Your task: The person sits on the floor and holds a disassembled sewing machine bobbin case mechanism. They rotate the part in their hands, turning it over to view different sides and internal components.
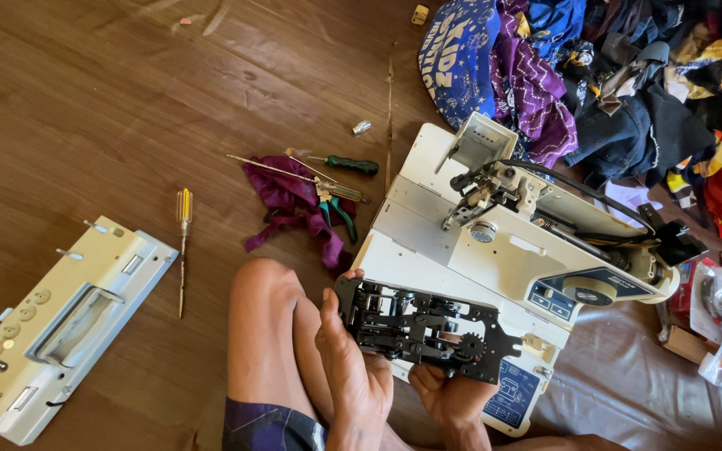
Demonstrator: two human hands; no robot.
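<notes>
I hold a black metal mechanism plate with gears and levers (424,327) in both hands, just in front of the cream-coloured sewing machine lying on its side (495,250), which I use as my landmark. My left hand (353,367) is wrapped around the plate's left end, thumb on top and fingers closed beneath; my right hand (453,399) grips its lower right edge from underneath, fingers curled shut on it. The plate rests against the near edge of the machine, apart from its body, so I judge this part already taken out, while the machine's open top, black belt and dial remain in place. Left of the machine lies a purple rag (294,209) with green-handled pliers (340,213) and a green-handled screwdriver (346,164) on or beside it. Further left is a yellow-handled screwdriver (183,242), and far left the machine's detached cream cover panel with a recessed handle (52,326). Beyond the machine sits a heap of coloured clothes (595,75).
</notes>
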